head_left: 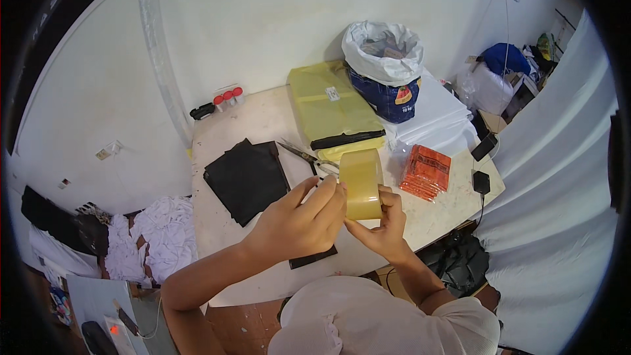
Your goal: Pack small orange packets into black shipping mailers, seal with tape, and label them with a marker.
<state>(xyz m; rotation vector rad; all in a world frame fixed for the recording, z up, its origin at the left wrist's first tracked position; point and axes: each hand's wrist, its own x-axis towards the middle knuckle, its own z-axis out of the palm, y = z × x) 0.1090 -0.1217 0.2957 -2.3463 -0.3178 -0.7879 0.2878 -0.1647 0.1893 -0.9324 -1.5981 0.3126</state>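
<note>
Tape roll (361, 183) is gripped upright above the table (263, 118) by both hands, left hand (299, 223) closed on its edge, right hand (384, 227) pinching underneath, scissors (303, 154) lying just behind.

- Table (223, 131), white, fills the frame's centre.
- Black sheets (246, 177) lie left of centre.
- Scissors (303, 154) rest just right of the sheets.
- Yellow parcel (328, 108), a black strip across its near end, sits above centre.
- Blue sack (388, 98) with white liner stands upper centre-right.
- White stack (437, 115) lies under and right of the sack.
- Orange packets (426, 172) lie right of centre.
- Phone (484, 146) and charger (481, 182) sit at the table's right edge.
- Red-capped jars (227, 97) line the wall.
- White cloth (161, 233) is heaped lower left.
</note>
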